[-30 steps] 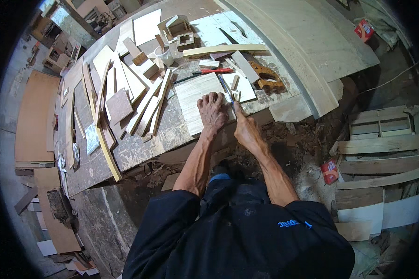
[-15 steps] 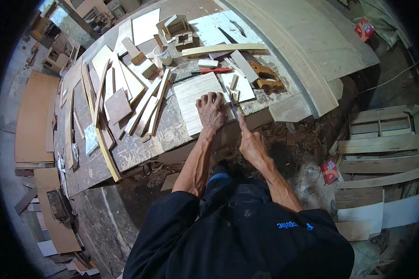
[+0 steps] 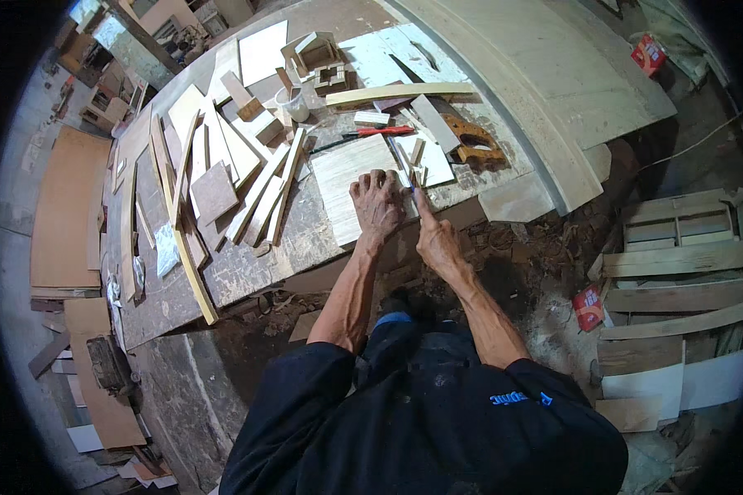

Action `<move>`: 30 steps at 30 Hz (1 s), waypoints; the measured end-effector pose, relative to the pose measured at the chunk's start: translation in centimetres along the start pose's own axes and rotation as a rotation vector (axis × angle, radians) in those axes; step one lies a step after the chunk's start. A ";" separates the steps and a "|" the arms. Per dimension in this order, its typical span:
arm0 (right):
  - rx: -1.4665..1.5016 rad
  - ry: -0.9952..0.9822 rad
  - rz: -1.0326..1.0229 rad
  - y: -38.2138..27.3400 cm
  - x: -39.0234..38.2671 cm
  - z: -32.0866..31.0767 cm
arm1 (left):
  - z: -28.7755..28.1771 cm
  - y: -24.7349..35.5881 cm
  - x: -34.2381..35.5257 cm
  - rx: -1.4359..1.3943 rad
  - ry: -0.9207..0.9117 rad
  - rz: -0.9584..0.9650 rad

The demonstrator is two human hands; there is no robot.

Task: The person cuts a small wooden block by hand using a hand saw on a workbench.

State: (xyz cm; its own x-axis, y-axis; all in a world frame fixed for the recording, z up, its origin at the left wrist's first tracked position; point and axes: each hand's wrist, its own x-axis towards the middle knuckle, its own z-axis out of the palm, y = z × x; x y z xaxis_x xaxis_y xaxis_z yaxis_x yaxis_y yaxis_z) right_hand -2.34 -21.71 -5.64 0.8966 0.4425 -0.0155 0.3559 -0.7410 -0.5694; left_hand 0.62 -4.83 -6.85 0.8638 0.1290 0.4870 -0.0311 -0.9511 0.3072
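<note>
A light wooden board [image 3: 338, 186] with visible grain lies at the near edge of the workbench. My left hand [image 3: 378, 206] presses down on its right part, fingers bent and close together. Beside the board's right edge, my right hand [image 3: 439, 247] grips a slim tool [image 3: 401, 158] with a narrow, straight blade and a bluish part near the fingers. My forefinger is stretched along the tool, and the rest of its handle is hidden in the hand. Small wood strips [image 3: 417, 153] lie on a white panel [image 3: 439, 170] just right of the blade.
Beyond the board lie red-handled pliers [image 3: 388, 130] and a handsaw with a wooden handle [image 3: 477, 147]. A white cup [image 3: 291, 106] and several wood offcuts [image 3: 260, 194] cover the bench's left side. A long curved board [image 3: 520, 107] borders the right. Stacked planks [image 3: 673, 260] stand lower right.
My right hand has slid a little away from me along the board's right edge, with the slim tool in it. My left hand stays pressed on the board.
</note>
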 end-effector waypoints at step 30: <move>0.159 0.034 0.033 -1.0 -6.4 -3.7 | 0.0 -0.5 -0.5 0.035 0.023 -0.020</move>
State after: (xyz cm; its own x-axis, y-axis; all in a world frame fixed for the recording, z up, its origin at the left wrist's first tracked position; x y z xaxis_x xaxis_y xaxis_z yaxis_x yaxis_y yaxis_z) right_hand -7.47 -25.72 -1.92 0.9165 0.4000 -0.0102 0.2821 -0.6641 -0.6923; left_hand 0.19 -4.39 -7.31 0.8525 0.1542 0.4995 0.0040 -0.9574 0.2886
